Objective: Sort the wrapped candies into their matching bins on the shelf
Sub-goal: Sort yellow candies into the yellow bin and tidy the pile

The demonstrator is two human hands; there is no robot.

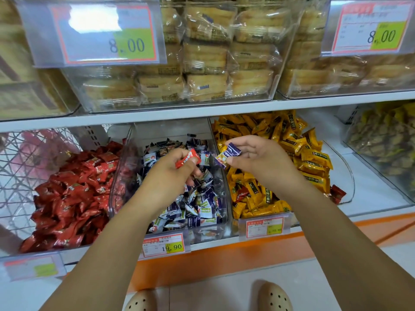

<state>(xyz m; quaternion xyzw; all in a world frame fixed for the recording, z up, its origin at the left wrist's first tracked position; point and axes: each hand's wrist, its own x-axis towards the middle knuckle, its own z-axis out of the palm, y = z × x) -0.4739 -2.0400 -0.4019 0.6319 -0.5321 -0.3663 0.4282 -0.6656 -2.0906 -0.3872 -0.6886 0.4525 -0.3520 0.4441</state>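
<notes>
My left hand [173,173] pinches a red wrapped candy [187,158] above the middle bin [224,194], which holds purple-and-white candies. My right hand [258,160] pinches a purple wrapped candy [229,153] over the divider between the middle bin and the bin of yellow candies [292,153]. The bin of red candies [74,194] lies to the left. Some red candies [241,194] sit among the yellow ones, and another red candy [338,194] lies at the yellow pile's right edge.
Clear bins of wrapped pastries [202,63] fill the upper shelf, with price tags [105,34] hanging in front. A wire basket [29,158] stands at far left. A bin of greenish packets [386,144] is at right. My feet [274,297] are on the floor below.
</notes>
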